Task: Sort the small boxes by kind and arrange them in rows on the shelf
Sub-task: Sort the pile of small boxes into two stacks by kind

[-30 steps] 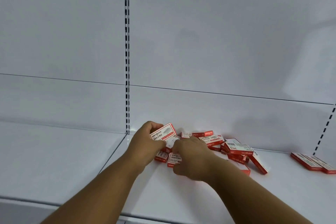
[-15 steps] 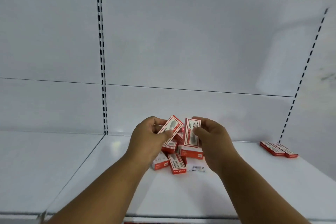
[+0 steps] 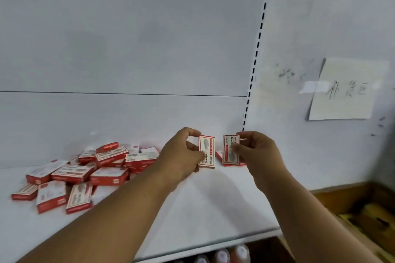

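Two hands each hold up one small red-and-white box near the right end of the white shelf point(image 3: 203, 205).

Head view: the left hand point(image 3: 181, 156) grips a flat, rectangular cardboard box point(image 3: 207, 151) between thumb and curled fingers, upright, printed face toward the camera; the right hand point(image 3: 259, 151) pinches a second, like box point(image 3: 230, 150) just beside it, the two apart. Behind them more red boxes point(image 3: 220, 155) lie flat near the back right corner; their count is hidden. A loose heap of boxes point(image 3: 85, 168) sits at the left, roughly a dozen, overlapping. The shelf is smooth and matte. A paper note point(image 3: 346, 89) with handwriting hangs on the right wall.
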`<state>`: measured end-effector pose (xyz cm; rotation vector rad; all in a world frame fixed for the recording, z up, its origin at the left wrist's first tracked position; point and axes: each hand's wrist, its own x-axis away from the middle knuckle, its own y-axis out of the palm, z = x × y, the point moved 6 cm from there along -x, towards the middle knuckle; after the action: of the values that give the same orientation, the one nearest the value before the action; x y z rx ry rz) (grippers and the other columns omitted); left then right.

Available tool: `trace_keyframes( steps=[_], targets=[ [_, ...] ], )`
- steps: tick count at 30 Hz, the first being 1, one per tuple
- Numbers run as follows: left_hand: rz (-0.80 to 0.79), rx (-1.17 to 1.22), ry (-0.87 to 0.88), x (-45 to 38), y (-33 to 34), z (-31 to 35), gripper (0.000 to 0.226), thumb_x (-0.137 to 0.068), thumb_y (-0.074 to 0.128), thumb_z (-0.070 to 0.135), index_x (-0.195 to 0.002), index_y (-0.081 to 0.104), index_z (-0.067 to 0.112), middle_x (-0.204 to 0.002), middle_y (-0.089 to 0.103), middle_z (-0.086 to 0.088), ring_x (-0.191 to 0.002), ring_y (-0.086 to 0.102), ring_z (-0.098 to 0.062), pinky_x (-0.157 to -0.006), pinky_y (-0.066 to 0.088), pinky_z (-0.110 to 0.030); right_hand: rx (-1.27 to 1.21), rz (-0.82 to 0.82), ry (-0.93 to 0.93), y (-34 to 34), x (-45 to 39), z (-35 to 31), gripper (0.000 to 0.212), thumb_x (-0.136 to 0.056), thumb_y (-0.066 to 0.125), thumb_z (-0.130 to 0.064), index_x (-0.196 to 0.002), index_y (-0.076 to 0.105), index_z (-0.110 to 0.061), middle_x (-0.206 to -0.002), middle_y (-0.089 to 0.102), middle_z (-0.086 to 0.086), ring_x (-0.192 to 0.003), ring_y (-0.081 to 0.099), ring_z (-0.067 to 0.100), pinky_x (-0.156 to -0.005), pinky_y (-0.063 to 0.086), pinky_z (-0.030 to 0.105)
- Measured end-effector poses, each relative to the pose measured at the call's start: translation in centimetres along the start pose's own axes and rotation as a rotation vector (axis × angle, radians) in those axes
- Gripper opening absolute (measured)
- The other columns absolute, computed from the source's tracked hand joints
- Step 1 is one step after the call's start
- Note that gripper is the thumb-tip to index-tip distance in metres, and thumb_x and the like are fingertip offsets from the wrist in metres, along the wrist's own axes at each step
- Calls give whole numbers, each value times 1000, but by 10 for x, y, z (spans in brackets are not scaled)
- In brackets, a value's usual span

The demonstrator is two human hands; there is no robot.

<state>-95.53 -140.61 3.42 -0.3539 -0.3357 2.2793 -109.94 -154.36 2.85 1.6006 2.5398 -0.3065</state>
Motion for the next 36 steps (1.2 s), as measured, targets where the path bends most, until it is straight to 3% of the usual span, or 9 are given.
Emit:
trace_keyframes(
  steps=[3, 6, 8, 13, 17, 22, 26, 31, 36],
  targets=[
    [-40, -62, -39, -15, 51, 8, 35, -84, 67, 4, -106, 56, 30, -87, 74, 2, -71, 74, -16, -68, 62, -37, 154, -23, 38, -36, -28, 16, 18, -85, 65, -1, -99, 68, -13, -81, 75, 2, -68, 74, 17, -62, 58, 32],
    [-39, -146, -92, -29, 87, 3, 34, -77, 67, 6, -101, 58, 27, -86, 74, -2, -68, 74, -19, -68, 61, -47, 390, -113, 101, -52, -47, 33, 14, -86, 62, -6, -86, 68, -18, -77, 73, 1, -62, 72, 15, -50, 55, 27],
    [-33, -229, -123, -33, 102, -5, 35, -72, 69, 9, -99, 59, 28, -87, 74, -2, -70, 74, -22, -67, 61, -47, 517, -201, 130, -52, -54, 44, 13, -86, 62, -9, -84, 71, -18, -74, 72, 1, -61, 71, 15, -47, 51, 25],
    [-28, -447, -146, -36, 115, -17, 29, -73, 76, 25, -98, 60, 26, -86, 73, 6, -85, 69, -14, -71, 51, -28, 729, -310, 43, -48, -66, 53, 18, -83, 63, -17, -94, 74, -6, -80, 74, 8, -75, 72, 24, -71, 61, 42],
    [-27, -564, -126, -35, 117, -8, 14, -79, 73, 31, -84, 61, 28, -78, 66, 12, -82, 63, -9, -63, 42, -23, 853, -329, -18, -49, -68, 53, 20, -81, 60, -14, -99, 68, -13, -82, 67, 0, -77, 68, 19, -71, 61, 36],
    [47, -651, -71, -29, 118, -6, 47, -81, 72, 41, -120, 50, 25, -102, 70, 5, -93, 64, -15, -73, 46, -29, 899, -314, -137, -43, -66, 45, 20, -84, 59, -14, -103, 61, -18, -100, 65, 1, -86, 64, 18, -70, 56, 33],
    [122, -654, -19, -18, 108, -2, 40, -82, 70, 42, -114, 51, 28, -91, 69, 10, -86, 63, -11, -72, 49, -30, 841, -317, -220, -28, -62, 37, 21, -86, 61, -19, -107, 61, -23, -107, 64, 0, -85, 56, 16, -63, 42, 24],
    [193, -667, -2, 2, 66, -5, 36, -86, 66, 39, -115, 47, 31, -85, 66, 12, -85, 62, -8, -72, 50, -28, 720, -397, -315, 13, -39, 20, 16, -88, 60, -29, -103, 61, -24, -105, 61, -4, -78, 61, 16, -60, 47, 24],
    [279, -682, 22, 29, 2, -16, 27, -89, 64, 34, -112, 51, 32, -79, 64, 14, -78, 61, -6, -66, 46, -26, 693, -512, -437, 72, -3, -2, 19, -90, 61, -31, -107, 64, -23, -107, 63, -6, -87, 56, 12, -71, 45, 24]
  ],
)
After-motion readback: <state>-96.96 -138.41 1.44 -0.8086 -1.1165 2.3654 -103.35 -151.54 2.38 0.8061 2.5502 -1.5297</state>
